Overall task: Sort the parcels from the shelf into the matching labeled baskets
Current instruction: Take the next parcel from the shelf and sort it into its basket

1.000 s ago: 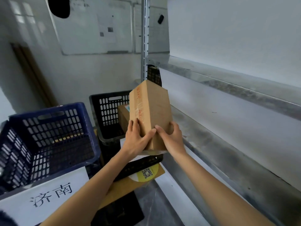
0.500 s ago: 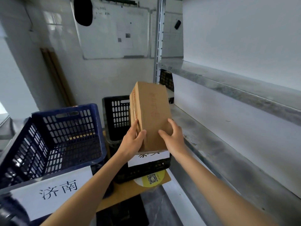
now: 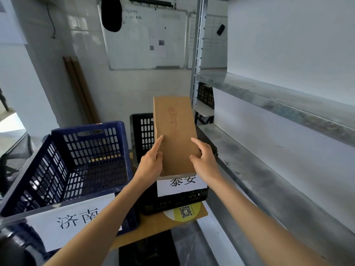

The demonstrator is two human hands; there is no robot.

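We hold the box (image 3: 175,135) in the air, clear of the shelf (image 3: 269,169) at 3 o'clock. Its long axis runs from 6 to 12 o'clock, and both hands hold the near end. The left grip (image 3: 151,164) pinches the 9 o'clock edge with one finger laid straight up it. The right grip (image 3: 203,160) curls round the 3 o'clock edge with its thumb on the upper face. Neither is spread, and the box is clamped between them.

The relation that counts is that the box hangs right over the black basket (image 3: 142,131). The near end sits just above that basket's label (image 3: 181,184), and the far end points to 12 o'clock over its opening. The blue basket (image 3: 86,150) is off at 9 o'clock, beside the left grip.

The red print on the box is too faint for us to read, so we cannot confirm the match. From where the box hangs, we judge the next move to be a drop into the black basket. Both grips are equally near, and the long far end will want to tip in first.
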